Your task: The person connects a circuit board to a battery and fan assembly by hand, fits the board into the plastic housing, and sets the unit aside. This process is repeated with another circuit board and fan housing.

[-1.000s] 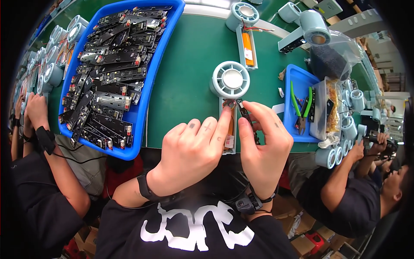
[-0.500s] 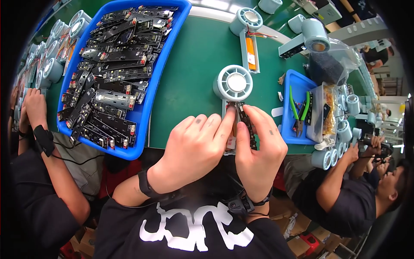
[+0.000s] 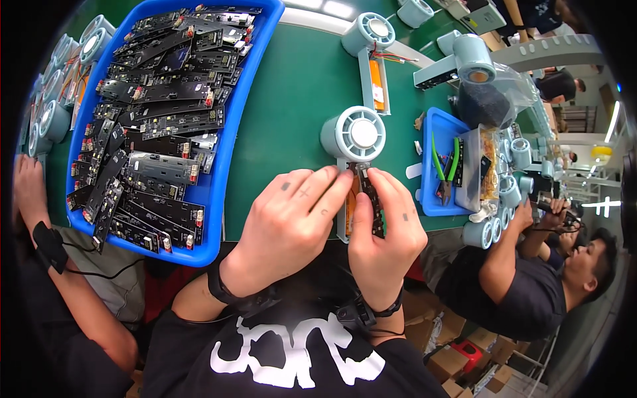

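A light-blue handheld fan [image 3: 353, 134] lies in front of me, its round grille up and its open handle toward me. An orange battery [image 3: 352, 215] shows inside the handle. Between the thumb and fingers of my right hand [image 3: 388, 229] is a narrow black circuit board [image 3: 376, 209], held along the handle's right side. My left hand [image 3: 288, 222] is closed at the handle's left, its fingertips gripping the top of the handle just below the fan head. What lies beneath those fingertips is hidden.
At left stands a blue tray [image 3: 209, 225] heaped with black circuit boards. A second fan [image 3: 368, 36] with battery and loose wires lies farther off. To the right, a small blue tray [image 3: 438, 207] holds green-handled pliers [image 3: 446, 176] beside a clear box [image 3: 471, 179]. Co-workers sit on both sides.
The whole view has shifted slightly. More of the orange battery shows beside the board. Both hands stay at the top of the fan handle, the right one still pinching the board.
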The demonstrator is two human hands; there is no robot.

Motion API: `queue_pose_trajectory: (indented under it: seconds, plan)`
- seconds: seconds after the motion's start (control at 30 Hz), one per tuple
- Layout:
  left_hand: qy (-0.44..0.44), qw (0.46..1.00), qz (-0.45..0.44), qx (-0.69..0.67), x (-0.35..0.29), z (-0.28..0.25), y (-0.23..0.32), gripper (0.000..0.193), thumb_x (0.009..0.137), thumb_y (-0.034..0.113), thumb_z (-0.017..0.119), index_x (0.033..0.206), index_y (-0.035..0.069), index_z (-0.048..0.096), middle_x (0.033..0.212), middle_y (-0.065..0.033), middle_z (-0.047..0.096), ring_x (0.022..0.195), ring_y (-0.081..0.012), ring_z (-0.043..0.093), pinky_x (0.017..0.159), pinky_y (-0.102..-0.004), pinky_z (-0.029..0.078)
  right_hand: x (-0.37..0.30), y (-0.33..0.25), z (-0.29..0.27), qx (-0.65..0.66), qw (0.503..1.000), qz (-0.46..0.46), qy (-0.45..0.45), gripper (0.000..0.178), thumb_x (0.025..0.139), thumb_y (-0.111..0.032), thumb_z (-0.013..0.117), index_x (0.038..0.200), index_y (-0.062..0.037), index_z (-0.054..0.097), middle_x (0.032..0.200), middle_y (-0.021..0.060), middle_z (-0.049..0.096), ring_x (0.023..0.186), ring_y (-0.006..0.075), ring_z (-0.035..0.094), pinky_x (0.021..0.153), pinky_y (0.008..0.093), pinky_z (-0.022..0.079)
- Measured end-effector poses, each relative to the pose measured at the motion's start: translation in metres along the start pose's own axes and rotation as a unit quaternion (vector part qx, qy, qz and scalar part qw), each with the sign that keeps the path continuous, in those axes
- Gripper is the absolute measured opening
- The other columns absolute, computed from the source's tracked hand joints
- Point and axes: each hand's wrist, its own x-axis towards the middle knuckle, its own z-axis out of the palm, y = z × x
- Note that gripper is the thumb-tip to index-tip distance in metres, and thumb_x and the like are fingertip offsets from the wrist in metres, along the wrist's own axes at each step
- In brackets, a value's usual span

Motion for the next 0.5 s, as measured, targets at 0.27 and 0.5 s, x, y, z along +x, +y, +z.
queue_pose_trajectory:
  seconds: [0.27,0.5]
  plan:
    - [-0.099,0.988,0.014,0.118,0.006,-0.010,0.001,0.047,0.074,-0.001,0.069,0.122,-0.002,0.067,0.108,-0.0146,0.067,0.096,-0.0286,0.067,0.084,-0.0414,0.054,0.002,-0.002,0.004,-0.023,1.000,0.002,-0.005,0.032,0.081,0.007,0.072,0.112,0.0033,0.070,0.107,0.0180,0.071,0.088,0.0329,0.069,0.076,0.0395,0.057]
    - [-0.025,0.996,-0.036,-0.072,-0.005,-0.009,-0.016,0.047,0.073,-0.008,0.063,0.120,-0.004,0.067,0.110,-0.0174,0.069,0.104,-0.0347,0.066,0.090,-0.0438,0.053,0.001,-0.006,0.014,-0.063,0.998,0.003,-0.004,0.030,0.082,0.009,0.070,0.111,0.0015,0.072,0.108,0.0164,0.072,0.094,0.0324,0.069,0.084,0.0386,0.055]
